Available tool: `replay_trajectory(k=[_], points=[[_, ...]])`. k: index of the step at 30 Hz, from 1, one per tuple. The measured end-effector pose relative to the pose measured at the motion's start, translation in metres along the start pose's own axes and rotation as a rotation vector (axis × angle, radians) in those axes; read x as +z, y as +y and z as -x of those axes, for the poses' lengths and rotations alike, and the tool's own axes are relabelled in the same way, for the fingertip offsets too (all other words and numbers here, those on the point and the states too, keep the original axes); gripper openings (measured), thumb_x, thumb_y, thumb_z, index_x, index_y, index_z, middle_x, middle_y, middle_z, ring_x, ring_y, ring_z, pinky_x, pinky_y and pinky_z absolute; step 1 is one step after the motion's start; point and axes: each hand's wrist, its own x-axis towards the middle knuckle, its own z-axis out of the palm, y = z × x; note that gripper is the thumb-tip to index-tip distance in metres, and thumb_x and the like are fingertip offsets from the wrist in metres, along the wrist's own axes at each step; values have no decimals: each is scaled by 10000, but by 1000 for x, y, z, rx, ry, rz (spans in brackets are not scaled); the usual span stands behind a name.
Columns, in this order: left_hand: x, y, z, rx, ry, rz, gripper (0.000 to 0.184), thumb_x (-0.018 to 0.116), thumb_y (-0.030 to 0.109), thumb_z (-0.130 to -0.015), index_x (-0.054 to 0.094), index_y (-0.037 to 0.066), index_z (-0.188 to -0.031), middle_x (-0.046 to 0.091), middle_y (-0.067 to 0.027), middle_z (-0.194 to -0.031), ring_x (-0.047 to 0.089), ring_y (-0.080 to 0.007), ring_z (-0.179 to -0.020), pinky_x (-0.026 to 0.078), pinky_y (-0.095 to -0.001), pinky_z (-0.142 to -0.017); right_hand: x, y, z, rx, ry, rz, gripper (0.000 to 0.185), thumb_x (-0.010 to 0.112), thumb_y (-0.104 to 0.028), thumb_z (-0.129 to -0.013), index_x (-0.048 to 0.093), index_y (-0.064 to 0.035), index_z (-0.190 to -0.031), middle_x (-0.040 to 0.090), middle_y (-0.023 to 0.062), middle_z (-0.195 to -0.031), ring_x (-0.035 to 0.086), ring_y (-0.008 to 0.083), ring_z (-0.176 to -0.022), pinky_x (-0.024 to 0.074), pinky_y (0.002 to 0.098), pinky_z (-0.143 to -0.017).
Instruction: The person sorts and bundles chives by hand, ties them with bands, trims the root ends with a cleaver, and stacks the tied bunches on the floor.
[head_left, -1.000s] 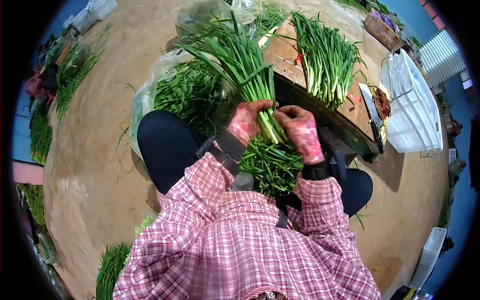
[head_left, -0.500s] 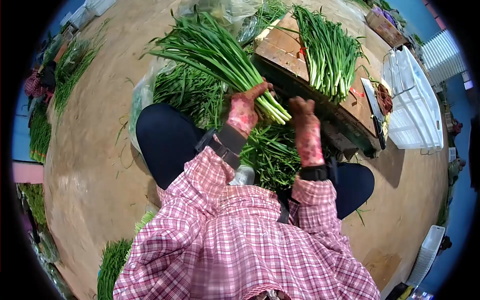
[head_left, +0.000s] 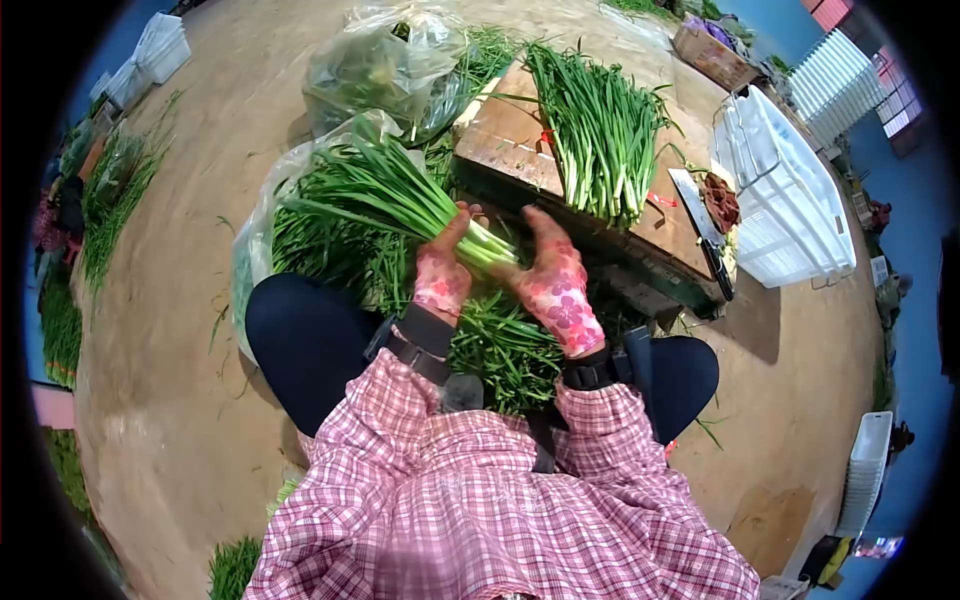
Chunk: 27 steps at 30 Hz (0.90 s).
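My left hand (head_left: 445,262), in a pink patterned sleeve or glove, is wrapped round a bunch of long green stalks (head_left: 400,192) near its pale ends. The leaves point up and left over an open plastic bag of greens (head_left: 335,240). My right hand (head_left: 552,278) is at the white stalk ends, its thumb and fingers spread apart. Cut greens (head_left: 505,350) lie below both hands, between my knees. Another bunch (head_left: 605,140) rests on the wooden board (head_left: 500,128), beside a knife (head_left: 700,220) and a red tape.
White plastic crates (head_left: 785,195) stand right of the board. A second plastic bag (head_left: 385,75) sits behind it. A cardboard box (head_left: 715,55) is at the back right. Piles of greens and another person (head_left: 48,222) are at the far left.
The bunch has tilted further left and come lower. My right hand has opened its fingers and moved to the stalk ends. The whole view has shifted a little.
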Motion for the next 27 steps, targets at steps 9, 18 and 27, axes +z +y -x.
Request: replay_trajectory(k=[9,18,27], points=[[18,17,7,-301,-375,-99,362,650,277,-924,596,6,-1156,666,-99,-1077,631,-213,-999,494,-342,-904,13,43,-1,667,-633,-1106,216,704,-170,-847,625,-26,-987,605,31,-800,555,133,-665,456,284,-595],[-28,-9,23,-228,28,-445,239,605,284,-944,603,49,-987,646,-50,-912,620,-174,-805,527,-328,-714,25,55,10,498,-615,-1171,151,573,-77,-910,610,27,-1014,603,64,-816,540,166,-669,440,295,-590],[-26,-2,7,-411,-458,-885,465,536,570,-924,640,117,-950,600,38,-806,475,-106,-710,349,-269,-634,13,58,2,965,-647,-1602,133,560,-172,-897,557,-39,-893,531,29,-697,418,124,-517,343,257,-500]])
